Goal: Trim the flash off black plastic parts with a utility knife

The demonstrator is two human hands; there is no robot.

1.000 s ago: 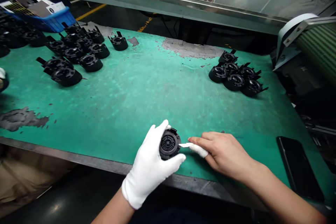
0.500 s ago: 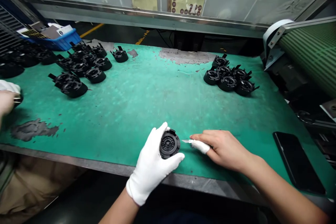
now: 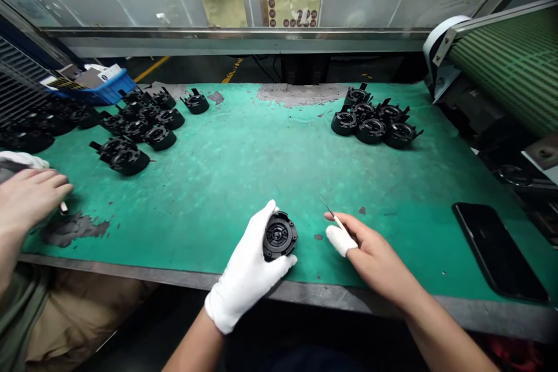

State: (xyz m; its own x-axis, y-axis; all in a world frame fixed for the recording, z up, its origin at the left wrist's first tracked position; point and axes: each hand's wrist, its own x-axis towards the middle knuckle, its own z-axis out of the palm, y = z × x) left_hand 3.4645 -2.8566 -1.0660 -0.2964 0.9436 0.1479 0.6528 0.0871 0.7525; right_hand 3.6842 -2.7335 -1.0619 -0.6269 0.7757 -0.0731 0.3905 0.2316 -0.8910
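Note:
My left hand (image 3: 250,264), in a white glove, grips a round black plastic part (image 3: 279,236) by its edge. The part's ribbed, ringed face is turned up toward me, just above the front of the green bench. To its right, my right hand (image 3: 360,244) pinches a small craft knife (image 3: 335,216) with a pale handle. A white cot covers the thumb. The thin blade points up and to the left, apart from the black part. The fingers hide the handle's lower end.
Similar black parts stand in groups at the left (image 3: 143,119) and right (image 3: 372,119). A dark phone (image 3: 499,250) lies on the green mat (image 3: 244,157). A conveyor (image 3: 510,52) borders the right, a blue bin (image 3: 104,90) the back left. A co-worker's hand (image 3: 32,197) works at left.
My right hand has drawn back slightly from the black part, and the knife has swung from pointing left to pointing upward. The co-worker's hand has come further into view.

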